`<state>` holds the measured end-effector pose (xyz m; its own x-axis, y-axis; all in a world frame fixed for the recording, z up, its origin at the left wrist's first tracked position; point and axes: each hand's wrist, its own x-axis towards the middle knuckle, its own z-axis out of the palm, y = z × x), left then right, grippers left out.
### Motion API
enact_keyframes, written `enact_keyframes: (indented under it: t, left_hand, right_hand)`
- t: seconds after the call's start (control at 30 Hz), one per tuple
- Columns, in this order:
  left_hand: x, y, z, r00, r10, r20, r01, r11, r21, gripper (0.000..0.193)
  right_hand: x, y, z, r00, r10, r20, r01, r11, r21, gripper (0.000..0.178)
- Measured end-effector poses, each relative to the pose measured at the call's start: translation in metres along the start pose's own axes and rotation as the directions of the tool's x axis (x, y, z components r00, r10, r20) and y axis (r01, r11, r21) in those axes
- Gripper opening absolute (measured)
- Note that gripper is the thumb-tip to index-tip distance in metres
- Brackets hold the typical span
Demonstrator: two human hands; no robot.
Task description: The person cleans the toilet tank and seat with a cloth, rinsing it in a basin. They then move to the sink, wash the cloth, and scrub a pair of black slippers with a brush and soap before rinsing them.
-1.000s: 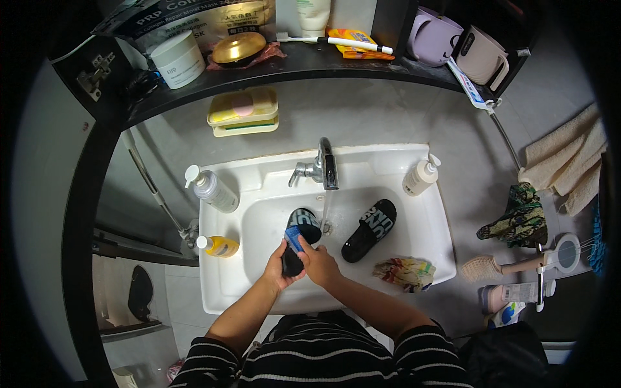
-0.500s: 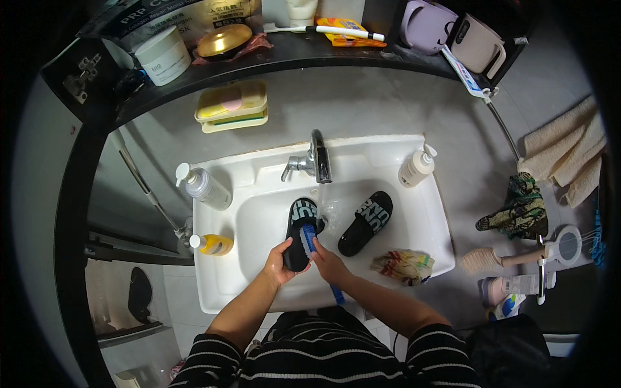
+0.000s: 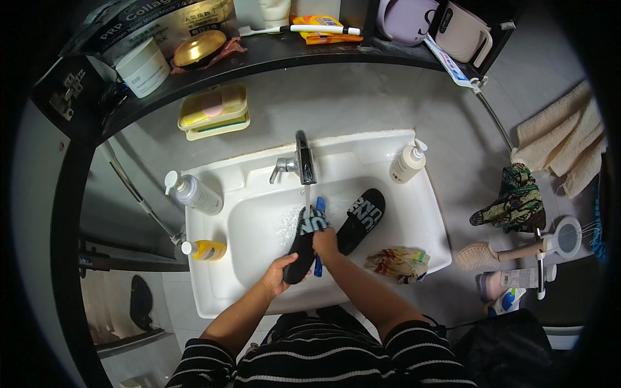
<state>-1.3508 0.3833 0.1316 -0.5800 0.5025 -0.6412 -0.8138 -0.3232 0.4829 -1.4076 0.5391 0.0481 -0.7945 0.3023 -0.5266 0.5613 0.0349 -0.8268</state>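
My left hand [image 3: 275, 275] grips the heel end of a black slide sandal [image 3: 301, 253], which is tilted under the faucet with its lettered strap in the running water. My right hand [image 3: 325, 243] is closed at the sandal's right side, by the strap. Out above and below that fist show the ends of a blue scrub brush [image 3: 320, 204]; the fingers hide its middle, and I cannot tell how firmly they also hold the sandal. The matching slide sandal [image 3: 362, 220] lies in the white sink [image 3: 242, 249], just right of my right hand.
A chrome faucet [image 3: 303, 158] stands at the sink's back. Pump bottles [image 3: 199, 196] [image 3: 407, 163] and a yellow bottle [image 3: 206, 250] sit on its rim. A crumpled patterned cloth [image 3: 398, 264] lies at the right. A dark shelf [image 3: 272, 63] overhangs the back wall.
The sandal has come under the stream, its strap now wet by running water. My right hand has shifted up beside the strap, and the brush has moved from on top of the sandal to its right side.
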Motion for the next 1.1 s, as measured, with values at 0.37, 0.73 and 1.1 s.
enact_keyframes:
  t: [0.37, 0.73, 1.1]
  left_hand:
    - [0.009, 0.001, -0.001, 0.988, 0.090, -0.125, -0.096, 0.994, -0.048, 0.043]
    - [0.007, -0.003, 0.008, 0.986, 0.067, -0.151, -0.073, 0.997, -0.034, 0.044]
    - [0.002, 0.010, -0.002, 0.973, 0.170, -0.155, -0.182, 0.981, -0.064, 0.043]
  right_hand:
    - [-0.016, 0.033, 0.001, 0.959, -0.281, 0.032, 0.280, 0.926, -0.252, 0.044]
    - [-0.015, 0.000, -0.012, 0.984, -0.163, 0.070, 0.177, 0.933, -0.314, 0.039]
    - [-0.044, -0.023, -0.010, 0.951, -0.235, 0.200, 0.278, 0.933, -0.230, 0.044]
